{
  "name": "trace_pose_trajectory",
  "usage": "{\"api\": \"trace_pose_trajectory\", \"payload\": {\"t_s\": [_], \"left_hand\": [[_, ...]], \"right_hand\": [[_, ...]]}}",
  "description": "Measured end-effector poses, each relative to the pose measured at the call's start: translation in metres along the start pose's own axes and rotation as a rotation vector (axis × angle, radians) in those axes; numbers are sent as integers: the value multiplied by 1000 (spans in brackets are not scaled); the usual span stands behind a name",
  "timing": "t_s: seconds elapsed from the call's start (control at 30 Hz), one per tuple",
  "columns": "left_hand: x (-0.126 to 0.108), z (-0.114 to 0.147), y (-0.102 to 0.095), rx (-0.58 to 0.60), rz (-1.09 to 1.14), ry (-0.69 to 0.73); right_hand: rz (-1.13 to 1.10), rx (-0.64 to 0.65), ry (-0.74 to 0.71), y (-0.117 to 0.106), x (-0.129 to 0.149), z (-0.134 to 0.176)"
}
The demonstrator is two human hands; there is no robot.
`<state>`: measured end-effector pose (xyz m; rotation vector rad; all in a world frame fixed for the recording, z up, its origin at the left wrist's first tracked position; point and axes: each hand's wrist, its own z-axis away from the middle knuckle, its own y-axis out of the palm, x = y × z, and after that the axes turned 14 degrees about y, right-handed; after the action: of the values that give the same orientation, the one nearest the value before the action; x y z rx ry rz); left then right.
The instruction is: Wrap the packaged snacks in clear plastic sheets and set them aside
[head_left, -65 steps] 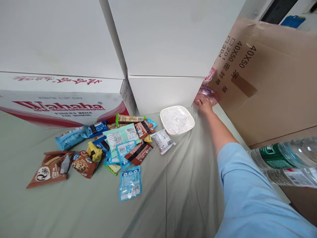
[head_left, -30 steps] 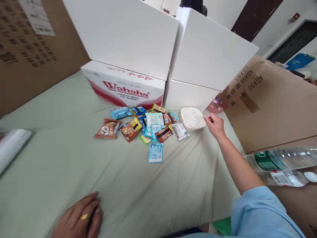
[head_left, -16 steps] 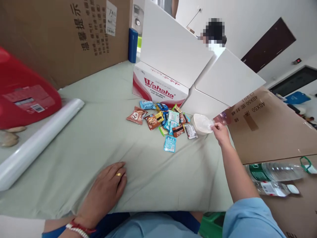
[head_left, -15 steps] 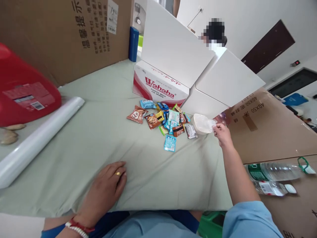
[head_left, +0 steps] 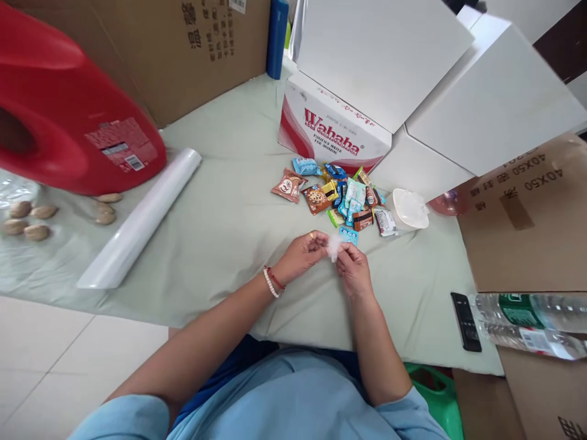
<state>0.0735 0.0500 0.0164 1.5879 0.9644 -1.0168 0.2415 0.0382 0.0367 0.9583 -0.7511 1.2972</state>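
Note:
Over the middle of the cloth-covered table, a small crumpled clear plastic bag (head_left: 334, 246) hangs between both hands. My left hand (head_left: 305, 252), wearing a gold ring, pinches its left side with closed fingers. On the other side, the thumb and fingers of my right hand (head_left: 354, 267) are closed on it. Just beyond them lies a pile of wrapped snacks (head_left: 351, 198) in blue, brown, yellow and green packets. A flat blue packet (head_left: 349, 235) is partly hidden by my right hand. To the pile's right stands a whitish plastic tub (head_left: 409, 209).
Behind the snacks is a Wahaba-lettered box (head_left: 334, 125) under white panels. At left are a red jug (head_left: 119, 122), a plastic film roll (head_left: 142, 223) and several potato-like brown lumps (head_left: 36, 232). Plastic bottles (head_left: 523, 310) and a black device (head_left: 466, 322) lie at right.
My right hand has drawn the plastic bag from beside the tub to the middle. My left hand has risen off the table and met it there. The view has tilted down.

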Motion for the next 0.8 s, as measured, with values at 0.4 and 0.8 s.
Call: {"api": "trace_pose_trajectory", "payload": {"t_s": [0.4,0.8], "left_hand": [[-3,-6,-9,-81,76,-11],[-2,-1,-12,271,170,-192]], "right_hand": [[-286,-119,-47,-34,-4,11],[176,-3,-86,-29,-10,13]]}}
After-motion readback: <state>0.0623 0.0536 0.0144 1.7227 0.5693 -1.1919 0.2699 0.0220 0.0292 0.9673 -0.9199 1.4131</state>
